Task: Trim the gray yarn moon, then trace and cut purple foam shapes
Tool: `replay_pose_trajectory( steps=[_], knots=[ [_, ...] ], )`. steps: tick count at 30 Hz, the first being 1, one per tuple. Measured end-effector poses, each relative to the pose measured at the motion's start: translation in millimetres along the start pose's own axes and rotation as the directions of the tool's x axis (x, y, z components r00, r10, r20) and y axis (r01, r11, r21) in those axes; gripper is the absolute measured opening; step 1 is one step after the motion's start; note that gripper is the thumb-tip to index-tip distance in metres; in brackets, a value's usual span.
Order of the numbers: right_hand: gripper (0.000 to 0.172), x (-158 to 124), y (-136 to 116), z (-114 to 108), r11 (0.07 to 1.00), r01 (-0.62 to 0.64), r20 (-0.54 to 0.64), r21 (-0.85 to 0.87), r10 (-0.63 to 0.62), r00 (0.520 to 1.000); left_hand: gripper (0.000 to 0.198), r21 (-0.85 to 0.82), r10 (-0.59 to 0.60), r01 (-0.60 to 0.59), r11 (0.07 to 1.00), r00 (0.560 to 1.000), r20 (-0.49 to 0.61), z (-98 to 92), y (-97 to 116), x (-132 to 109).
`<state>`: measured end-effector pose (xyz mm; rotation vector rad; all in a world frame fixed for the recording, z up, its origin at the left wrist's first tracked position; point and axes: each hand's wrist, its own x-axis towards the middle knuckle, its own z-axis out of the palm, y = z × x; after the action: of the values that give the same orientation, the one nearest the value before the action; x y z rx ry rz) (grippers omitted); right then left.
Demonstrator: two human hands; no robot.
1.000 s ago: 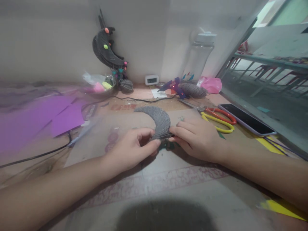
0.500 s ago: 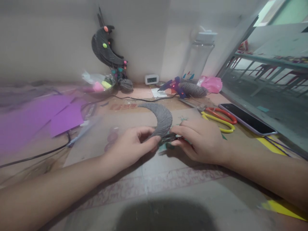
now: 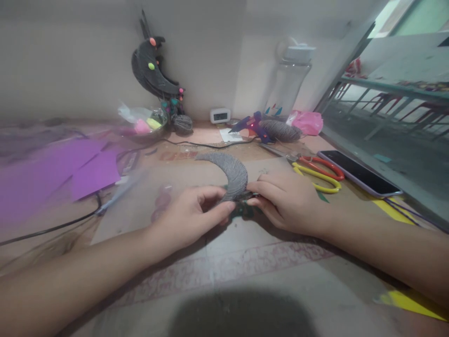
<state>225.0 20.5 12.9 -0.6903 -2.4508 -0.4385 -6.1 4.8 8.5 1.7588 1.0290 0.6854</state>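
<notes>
A crescent wrapped in grey yarn point(image 3: 229, 171) lies on the table in front of me, its free tip pointing left. My left hand point(image 3: 191, 216) pinches its near end between thumb and fingers. My right hand point(image 3: 289, 200) is closed on the same end from the right, fingertips pressed to the yarn. Something small and dark green shows under the fingers; I cannot make it out.
Scissors with red and yellow handles point(image 3: 317, 174) and a phone point(image 3: 359, 174) lie to the right. A glue gun point(image 3: 250, 126), grey yarn ball point(image 3: 280, 131), pink bag point(image 3: 308, 123), water bottle point(image 3: 289, 79), small clock point(image 3: 220, 115) and finished decorated crescent point(image 3: 152, 70) stand at the back. Purple paper point(image 3: 94, 173) lies left.
The crescent was lifted and tilted slightly half a second ago, and now sits lower again. Both hands stay pinched on its near end.
</notes>
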Motion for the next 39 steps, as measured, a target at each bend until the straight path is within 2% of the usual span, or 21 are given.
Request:
replay_pose_trajectory(
  steps=[17, 21, 31, 39],
  knots=[
    [0.034, -0.7, -0.1, -1.4, 1.000, -0.023, 0.045, 0.002, 0.022, 0.999, 0.033, 0.067, 0.003, -0.003, 0.998, 1.000, 0.004, -0.4, -1.8, -1.1],
    [0.031, -1.5, 1.3, 1.0, 0.999, -0.015, 0.039, 0.048, 0.013, 0.999, 0.033, 0.083, 0.014, -0.015, 0.996, 1.000, 0.009, -0.7, -2.7, -1.8],
    [0.033, -2.6, 2.3, 1.2, 0.996, -0.053, 0.039, 0.068, 0.051, 0.998, 0.031, 0.006, -0.010, 0.010, 1.000, 1.000, 0.015, -0.4, -1.8, -0.3],
    [0.028, -1.1, 1.9, 0.6, 0.999, -0.020, 0.028, 0.041, 0.019, 0.999, 0.033, 0.034, -0.016, 0.016, 0.999, 1.000, 0.024, -0.2, -3.2, -0.5]
  ],
)
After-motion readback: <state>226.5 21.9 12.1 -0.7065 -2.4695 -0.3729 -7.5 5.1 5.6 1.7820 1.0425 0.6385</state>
